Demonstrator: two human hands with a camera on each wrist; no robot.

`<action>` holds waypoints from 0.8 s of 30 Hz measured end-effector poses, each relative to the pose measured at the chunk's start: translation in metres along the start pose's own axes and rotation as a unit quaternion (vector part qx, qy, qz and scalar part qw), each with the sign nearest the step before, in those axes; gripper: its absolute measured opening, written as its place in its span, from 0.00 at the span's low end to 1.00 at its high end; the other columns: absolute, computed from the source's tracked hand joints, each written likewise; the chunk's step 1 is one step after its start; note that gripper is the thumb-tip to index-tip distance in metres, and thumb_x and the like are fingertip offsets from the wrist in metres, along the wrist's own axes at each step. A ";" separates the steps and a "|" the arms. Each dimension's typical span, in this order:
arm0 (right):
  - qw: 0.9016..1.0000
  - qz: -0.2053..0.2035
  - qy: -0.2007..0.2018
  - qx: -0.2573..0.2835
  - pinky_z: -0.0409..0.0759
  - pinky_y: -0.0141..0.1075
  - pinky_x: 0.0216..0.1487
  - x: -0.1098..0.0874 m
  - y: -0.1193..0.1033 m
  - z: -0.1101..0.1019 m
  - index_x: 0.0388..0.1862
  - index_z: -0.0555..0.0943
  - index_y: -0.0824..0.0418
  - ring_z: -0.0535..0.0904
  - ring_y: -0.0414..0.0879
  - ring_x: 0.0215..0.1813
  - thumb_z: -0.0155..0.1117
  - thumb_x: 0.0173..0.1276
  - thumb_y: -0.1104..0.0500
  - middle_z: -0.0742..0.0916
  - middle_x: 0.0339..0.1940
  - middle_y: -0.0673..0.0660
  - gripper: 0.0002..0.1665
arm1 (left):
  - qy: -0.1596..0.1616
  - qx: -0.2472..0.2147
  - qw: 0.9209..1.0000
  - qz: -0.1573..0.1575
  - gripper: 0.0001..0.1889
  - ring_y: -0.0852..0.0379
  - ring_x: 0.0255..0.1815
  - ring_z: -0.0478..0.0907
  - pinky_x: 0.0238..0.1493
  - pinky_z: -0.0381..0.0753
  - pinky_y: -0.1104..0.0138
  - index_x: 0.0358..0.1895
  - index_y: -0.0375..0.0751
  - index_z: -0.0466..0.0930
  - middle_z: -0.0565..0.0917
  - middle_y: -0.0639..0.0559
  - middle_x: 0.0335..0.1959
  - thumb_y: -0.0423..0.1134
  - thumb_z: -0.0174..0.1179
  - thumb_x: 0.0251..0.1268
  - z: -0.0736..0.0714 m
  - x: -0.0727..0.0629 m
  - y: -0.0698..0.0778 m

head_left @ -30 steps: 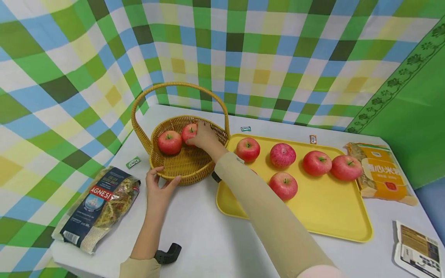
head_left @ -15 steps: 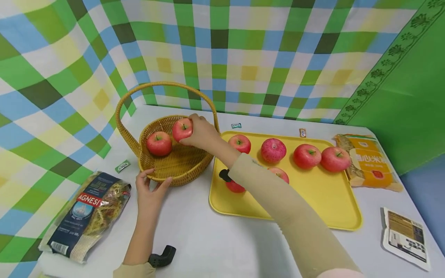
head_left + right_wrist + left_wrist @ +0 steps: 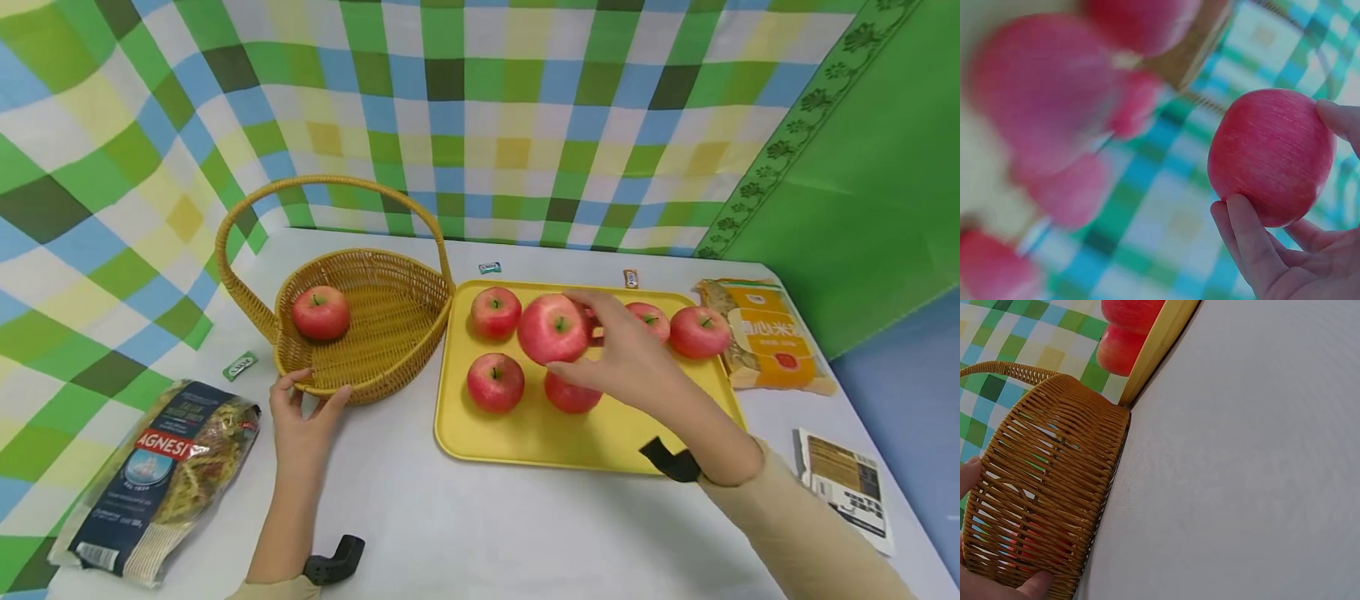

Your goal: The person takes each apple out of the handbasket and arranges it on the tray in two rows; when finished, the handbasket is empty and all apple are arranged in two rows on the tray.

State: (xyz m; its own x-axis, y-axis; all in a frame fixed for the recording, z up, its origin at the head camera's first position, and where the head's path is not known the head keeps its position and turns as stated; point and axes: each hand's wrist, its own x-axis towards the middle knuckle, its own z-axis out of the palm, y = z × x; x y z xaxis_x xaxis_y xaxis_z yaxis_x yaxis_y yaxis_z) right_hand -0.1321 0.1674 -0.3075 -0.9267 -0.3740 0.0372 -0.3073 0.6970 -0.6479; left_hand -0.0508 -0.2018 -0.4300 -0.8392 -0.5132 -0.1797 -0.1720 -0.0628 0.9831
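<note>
My right hand (image 3: 637, 358) grips a red apple (image 3: 553, 329) between thumb and fingers, raised over the yellow tray (image 3: 480, 446). The right wrist view shows this apple (image 3: 1272, 156) held at its sides by the fingertips. My left hand (image 3: 303, 425) holds the near left rim of the wicker basket (image 3: 393, 385), its thumb against the outer wall in the left wrist view. One apple (image 3: 321, 313) lies inside the basket on the left. Several more apples, such as one at the tray's near left (image 3: 496, 383), lie on the tray; the held apple hides part of it.
An Agnesi pasta bag (image 3: 161, 475) lies left of the basket. A yellow-orange food bag (image 3: 772, 337) and a white-and-brown packet (image 3: 847, 492) lie at the right. Small wrapped candies, one green (image 3: 240, 365), are on the white table. The basket's tall handle (image 3: 330, 178) arches over it.
The right hand has lifted an apple out of the basket and carried it right, over the tray. The left hand stays at the basket's rim. The head view has shifted slightly.
</note>
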 end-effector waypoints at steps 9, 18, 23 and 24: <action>0.993 0.117 0.020 -0.029 0.80 0.55 0.46 -0.061 0.100 -0.012 0.67 0.62 0.69 0.73 0.62 0.51 0.76 0.55 0.46 0.75 0.58 0.69 0.51 | -0.003 0.006 1.000 -0.004 0.37 0.41 0.69 0.62 0.60 0.72 0.68 0.62 0.52 0.57 0.46 0.49 0.76 0.44 0.71 0.54 -0.001 -0.002 0.001; 0.989 0.135 0.001 -0.061 0.74 0.64 0.50 -0.053 0.123 0.000 0.69 0.60 0.69 0.69 0.68 0.56 0.74 0.53 0.40 0.72 0.61 0.73 0.56 | 0.014 -0.004 1.000 0.018 0.32 0.48 0.74 0.54 0.66 0.67 0.59 0.60 0.50 0.59 0.46 0.53 0.75 0.39 0.70 0.57 -0.007 0.000 0.000; 0.992 0.080 0.044 -0.088 0.67 0.70 0.52 -0.041 0.088 -0.007 0.71 0.59 0.70 0.66 0.71 0.60 0.73 0.54 0.37 0.70 0.64 0.74 0.58 | -0.004 -0.001 0.999 0.045 0.35 0.51 0.75 0.47 0.68 0.65 0.56 0.63 0.42 0.56 0.44 0.51 0.75 0.36 0.69 0.58 0.000 0.002 -0.001; 0.993 0.065 0.045 -0.084 0.67 0.70 0.53 -0.034 0.076 -0.005 0.71 0.60 0.69 0.66 0.70 0.61 0.72 0.54 0.37 0.70 0.64 0.73 0.57 | -0.004 0.001 0.999 0.046 0.35 0.51 0.75 0.47 0.68 0.65 0.56 0.63 0.41 0.56 0.44 0.51 0.75 0.37 0.70 0.58 0.000 0.002 -0.001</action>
State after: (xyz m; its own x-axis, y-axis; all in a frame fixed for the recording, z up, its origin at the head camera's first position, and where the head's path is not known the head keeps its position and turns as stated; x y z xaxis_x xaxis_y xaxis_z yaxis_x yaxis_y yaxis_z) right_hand -0.1248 0.2362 -0.3541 -0.9741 -0.2233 0.0343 -0.2087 0.8314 -0.5151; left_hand -0.0521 -0.2024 -0.4317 -0.8552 -0.5107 -0.0891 -0.0956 -0.0135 0.9953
